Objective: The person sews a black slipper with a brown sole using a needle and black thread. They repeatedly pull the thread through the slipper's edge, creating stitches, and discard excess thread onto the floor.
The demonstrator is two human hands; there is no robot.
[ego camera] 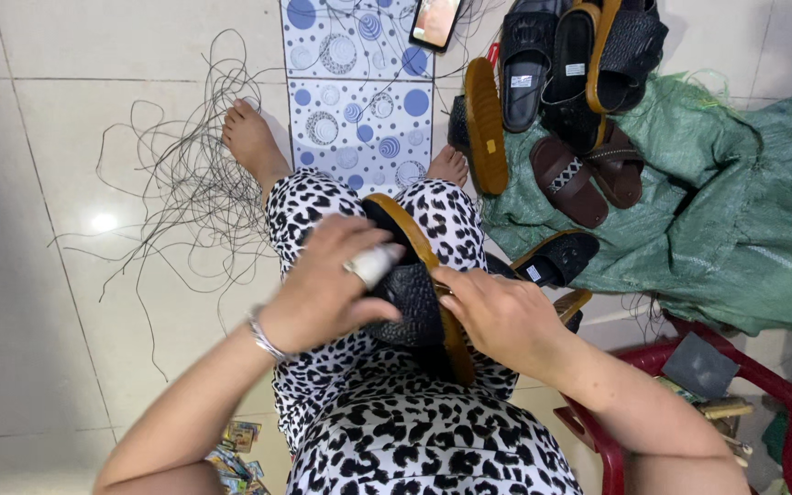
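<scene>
A black sandal [412, 291] with a tan sole edge rests on edge across my lap, over leopard-print trousers. My left hand [332, 280] grips the sandal's black upper from the left; one finger is wrapped in pale tape. My right hand [497, 312] holds the sole's right side, fingers curled at the strap.
A pile of black and brown sandals [561, 82] lies on a green sack [689, 229] to the right. A tangle of thin dark cord [194, 174] spreads on the left floor tiles. A phone [435, 22] lies on a dotted tile ahead. A red stool [763, 385] stands at lower right.
</scene>
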